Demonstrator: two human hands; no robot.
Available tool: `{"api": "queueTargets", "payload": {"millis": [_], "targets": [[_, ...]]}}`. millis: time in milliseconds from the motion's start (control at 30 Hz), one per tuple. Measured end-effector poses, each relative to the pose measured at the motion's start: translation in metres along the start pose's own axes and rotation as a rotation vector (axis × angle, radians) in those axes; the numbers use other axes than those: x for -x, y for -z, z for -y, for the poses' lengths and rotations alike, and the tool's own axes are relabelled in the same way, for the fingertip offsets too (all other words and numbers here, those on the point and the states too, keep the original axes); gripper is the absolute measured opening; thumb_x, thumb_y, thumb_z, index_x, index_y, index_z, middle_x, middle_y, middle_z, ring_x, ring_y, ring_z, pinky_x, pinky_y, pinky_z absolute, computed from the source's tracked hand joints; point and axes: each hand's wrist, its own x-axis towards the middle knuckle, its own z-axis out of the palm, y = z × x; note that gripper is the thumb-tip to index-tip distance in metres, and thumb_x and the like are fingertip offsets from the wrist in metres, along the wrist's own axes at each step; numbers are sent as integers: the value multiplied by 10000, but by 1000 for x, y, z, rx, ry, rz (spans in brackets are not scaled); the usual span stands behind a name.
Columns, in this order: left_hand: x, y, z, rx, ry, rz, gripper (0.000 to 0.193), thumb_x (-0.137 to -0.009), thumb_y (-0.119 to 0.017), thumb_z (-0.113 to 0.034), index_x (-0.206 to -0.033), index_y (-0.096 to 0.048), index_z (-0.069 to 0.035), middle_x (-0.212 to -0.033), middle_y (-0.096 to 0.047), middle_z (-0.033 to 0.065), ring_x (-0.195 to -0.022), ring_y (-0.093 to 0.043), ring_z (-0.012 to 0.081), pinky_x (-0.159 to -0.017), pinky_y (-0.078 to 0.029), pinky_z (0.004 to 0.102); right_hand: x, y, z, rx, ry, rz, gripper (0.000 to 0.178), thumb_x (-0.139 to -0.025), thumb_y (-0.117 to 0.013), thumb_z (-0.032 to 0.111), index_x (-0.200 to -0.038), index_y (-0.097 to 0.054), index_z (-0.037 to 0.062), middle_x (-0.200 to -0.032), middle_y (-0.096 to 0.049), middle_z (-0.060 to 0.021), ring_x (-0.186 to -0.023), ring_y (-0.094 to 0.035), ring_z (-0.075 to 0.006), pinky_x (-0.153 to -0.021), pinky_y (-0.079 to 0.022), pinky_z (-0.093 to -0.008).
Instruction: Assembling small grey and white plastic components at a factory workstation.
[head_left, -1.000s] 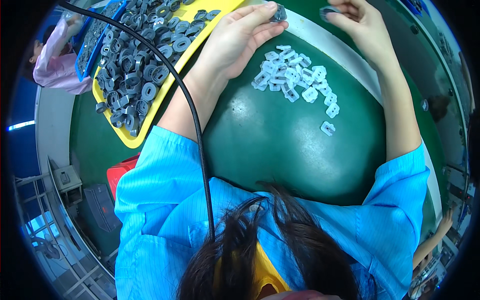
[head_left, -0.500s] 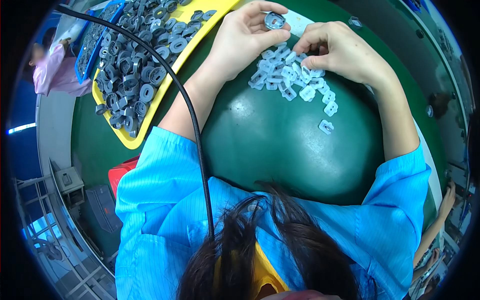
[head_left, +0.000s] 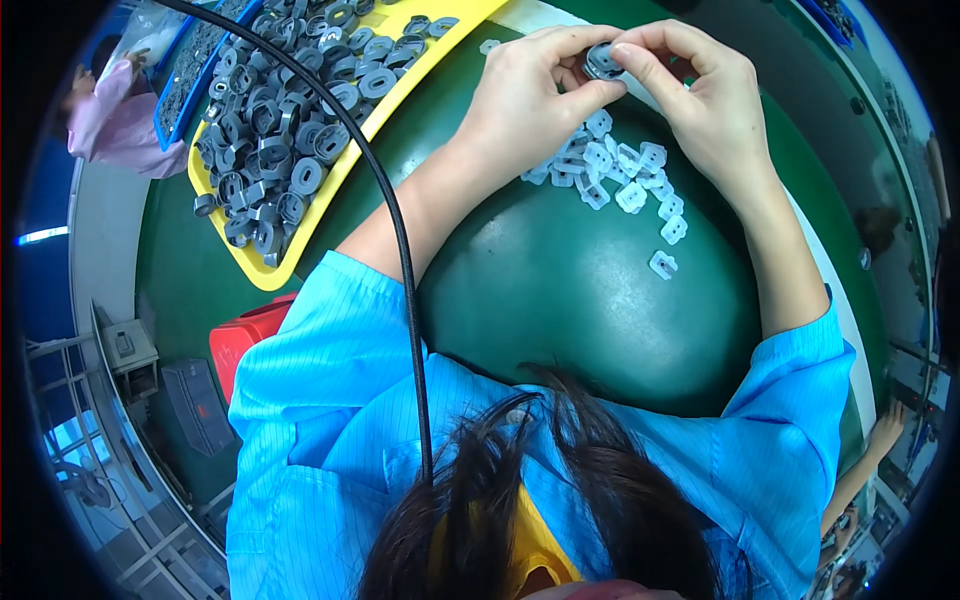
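Observation:
Between the fingertips of my left hand (head_left: 540, 95) is a grey oval plastic part (head_left: 603, 62), held above the table's far side. The thumb and fingers of my right hand (head_left: 705, 95) close in on the same part from the other side. Whether the right fingers also pinch a small clear piece cannot be made out. Just below both hands lies a loose pile of translucent plastic pieces (head_left: 631, 197) on the green table (head_left: 560, 310). One such piece (head_left: 663, 264) lies apart on the near side of the pile.
To the left stands a yellow tray (head_left: 268, 275) heaped with grey oval parts (head_left: 270, 155). Beyond it is a blue tray (head_left: 180, 100) of small dark bits. A black cable (head_left: 385, 215) hangs across the view. A red bin (head_left: 245, 335) is by my left elbow. Other people sit nearby.
My right hand has risen from the translucent pile to meet the left hand at the grey part. The left hand still holds that part, now tilted.

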Motion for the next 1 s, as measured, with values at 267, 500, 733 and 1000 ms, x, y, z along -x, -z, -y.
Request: {"api": "queueTargets", "payload": {"millis": [267,500,733,1000], "targets": [[1,-5,-2,4,-89,-99,433,-779,-768,-65,-1197,-657,-42,-993,-647,67,-726,-589,100,-665,-505,234,-1,-7,-12,44,-53,-142,331,-836,-754,284,-1028,-704,20,-827,-683,-5,-701,-574,-73,-634,-457,-235],[0,-5,-1,-175,-362,-207,410,-720,-792,-76,-1118,-698,-96,-1051,-587,75,-911,-581,186,-790,-492,294,-1,0,-20,-763,-417,221,248,-860,-724,221,-1026,-713,37,-895,-689,-12,-772,-587,-58,-650,-450,-206],[-1,-2,-7,-229,-376,-203,368,-702,-802,-84,-1044,-668,-64,-1052,-591,99,-939,-590,230,-812,-491,326,-3,3,-23,-852,-486,245,122,-857,-684,165,-890,-690,47,-812,-656,8,-717,-564,-49,-645,-442,-190],[-4,2,-13,-253,-503,-208,385,-709,-756,-37,-1072,-629,-20,-958,-551,138,-941,-543,328,-841,-449,385,0,2,-20,-755,-426,202,140,-841,-706,149,-908,-681,28,-844,-664,-9,-728,-597,-56,-670,-472,-200]]}}
